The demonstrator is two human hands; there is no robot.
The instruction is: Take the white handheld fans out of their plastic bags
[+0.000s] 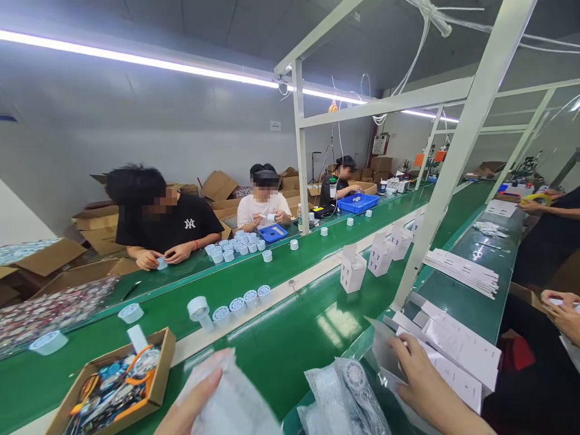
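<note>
At the bottom of the view my left hand (pixel 196 399) is closed on a frosted white plastic bag (pixel 240 399), its thumb across the front; what is inside cannot be made out. To the right, my right hand (pixel 419 374) grips the edge of a white flat carton (pixel 384 350) between thumb and fingers. Flat white cartons (pixel 457 344) lie stacked just beyond that hand. Between my hands, clear bags with white round parts (pixel 338 393) lie at the near edge of the green belt (pixel 290 356).
A cardboard tray (pixel 163 368) of tools and small parts stands at left. White round parts (pixel 236 307) line the belt's middle strip, with white boxes (pixel 353 269) farther right. A slanted metal post (pixel 453 175) rises ahead. Several people work across the belt and at right.
</note>
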